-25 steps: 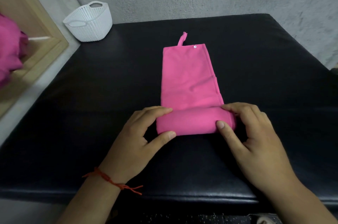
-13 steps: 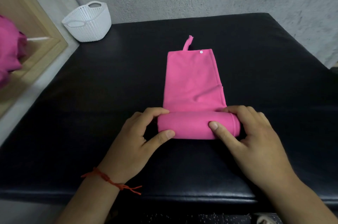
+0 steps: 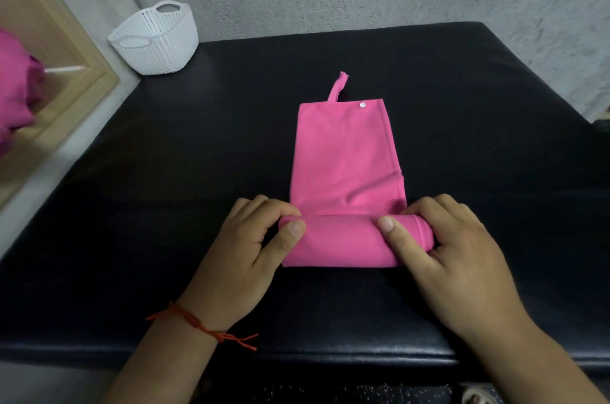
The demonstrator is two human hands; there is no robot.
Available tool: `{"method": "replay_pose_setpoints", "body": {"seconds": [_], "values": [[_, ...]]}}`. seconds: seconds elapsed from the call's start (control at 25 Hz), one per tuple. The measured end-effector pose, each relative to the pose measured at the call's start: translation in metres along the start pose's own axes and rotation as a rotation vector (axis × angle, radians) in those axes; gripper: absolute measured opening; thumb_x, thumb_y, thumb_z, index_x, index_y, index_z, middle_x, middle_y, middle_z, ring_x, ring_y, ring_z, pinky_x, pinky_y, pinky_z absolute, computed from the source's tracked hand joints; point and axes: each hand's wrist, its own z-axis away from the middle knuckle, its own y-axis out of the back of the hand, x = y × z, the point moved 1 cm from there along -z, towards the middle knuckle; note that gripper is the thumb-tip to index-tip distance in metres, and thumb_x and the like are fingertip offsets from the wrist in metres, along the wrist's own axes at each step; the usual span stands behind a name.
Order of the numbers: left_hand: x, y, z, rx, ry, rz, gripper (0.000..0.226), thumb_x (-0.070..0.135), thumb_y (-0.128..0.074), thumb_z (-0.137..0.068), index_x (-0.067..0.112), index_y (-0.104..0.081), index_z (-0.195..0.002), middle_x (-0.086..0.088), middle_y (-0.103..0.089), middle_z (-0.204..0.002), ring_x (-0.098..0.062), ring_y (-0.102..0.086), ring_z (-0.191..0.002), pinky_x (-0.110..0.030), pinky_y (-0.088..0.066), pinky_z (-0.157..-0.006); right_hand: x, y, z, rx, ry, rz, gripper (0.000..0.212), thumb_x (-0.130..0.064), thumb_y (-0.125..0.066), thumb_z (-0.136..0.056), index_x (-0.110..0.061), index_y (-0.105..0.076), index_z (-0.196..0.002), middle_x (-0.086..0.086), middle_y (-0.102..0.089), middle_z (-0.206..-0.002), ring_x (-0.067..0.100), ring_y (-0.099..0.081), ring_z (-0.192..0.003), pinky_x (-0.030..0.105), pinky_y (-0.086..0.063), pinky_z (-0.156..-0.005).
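Head view: pink cloth lies mid black padded bench, folded into a narrow strip. The near end is rolled into a tube and the far end lies flat, with a hanging loop and a snap.

Left hand grips the tube's left end, thumb on the front and fingers curled over the top. Right hand does the same on the right end. Both hands hold the roll narrow and firm.

Handling, as I judge it: the fabric is light, soft and limp with no stiffness, so the tube will loosen if either end is let go. It may be a bit slick on the vinyl-looking top.

- Hold at both tube ends and keep pressure even, or the roll will cone.
- The right edge already looks slightly offset, so watch for layers telescoping.
- Loop and snap come last, likely the closure.

White basket sits at the far left corner, well apart.
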Motion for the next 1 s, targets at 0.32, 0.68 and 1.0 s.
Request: {"method": "replay_pose_setpoints", "body": {"seconds": [0.32,0.68,1.0], "values": [[0.005,0.01,0.006,-0.008,-0.206,0.104,0.037,0.032,-0.088,-0.081,0.028,-0.074,-0.115,0.009,-0.061,-0.123,-0.024,-0.06,-0.123,-0.028,-0.044,-0.107,0.002,-0.002,-0.001,0.008,-0.022,0.048,0.048,-0.083,-0.038,-0.093,-0.041,-0.059,-0.09,-0.019,-0.056,-0.087,0.004,-0.052,-0.084,0.04,-0.043,-0.083],[0.003,0.011,0.003,-0.066,-0.066,0.164,0.05,0.039,-0.082,-0.083,0.043,-0.067,-0.131,0.014,-0.061,-0.13,-0.016,-0.054,-0.131,-0.016,-0.039,-0.107,-0.002,0.003,0.007,0.046,0.101,-0.108,0.039,-0.054,-0.07,-0.091,-0.033,-0.062,-0.123,-0.022,-0.056,-0.119,0.012,-0.058,-0.109,0.026,-0.048,-0.082],[0.003,0.004,-0.003,-0.073,0.031,0.116,0.045,0.055,-0.058,-0.095,0.043,-0.059,-0.139,0.025,-0.06,-0.128,-0.006,-0.054,-0.128,-0.022,-0.039,-0.105,0.0,-0.001,0.002,-0.027,0.03,-0.068,0.061,-0.078,-0.066,-0.086,-0.042,-0.055,-0.133,-0.027,-0.056,-0.119,0.002,-0.056,-0.108,0.044,-0.054,-0.091]]}}
